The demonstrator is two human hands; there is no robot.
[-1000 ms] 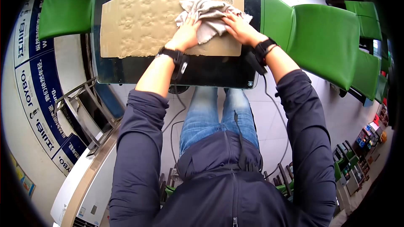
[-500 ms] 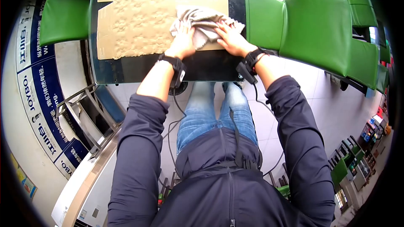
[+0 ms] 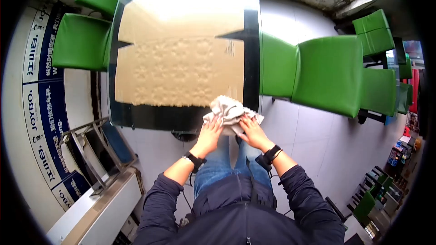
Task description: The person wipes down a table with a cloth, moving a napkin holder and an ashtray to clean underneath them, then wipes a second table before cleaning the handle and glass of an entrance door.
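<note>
A crumpled whitish cloth (image 3: pixel 227 110) lies bunched at the near edge of the table (image 3: pixel 172 117), partly past the edge. My left hand (image 3: pixel 209 137) holds its left side, fingers pointing forward over the folds. On the right side of the cloth, my right hand (image 3: pixel 253 134) grips it with the fingers laid across the fabric. Some fingertips are hidden in the folds. Just beyond the cloth is a tan cardboard sheet (image 3: pixel 172 72) with rows of dents and a ragged near edge. A dark band is strapped on each wrist.
Green chairs stand on both sides, the nearest a green chair (image 3: pixel 329 75) at the right and another green chair (image 3: pixel 81 41) at the left. A metal frame (image 3: pixel 93 152) leans near the left wall. A white cabinet (image 3: pixel 109 208) is at the lower left.
Both hands have drawn the cloth back toward my body, from the cardboard to the table's near edge. The view has tilted up, showing more of the table's far part.
</note>
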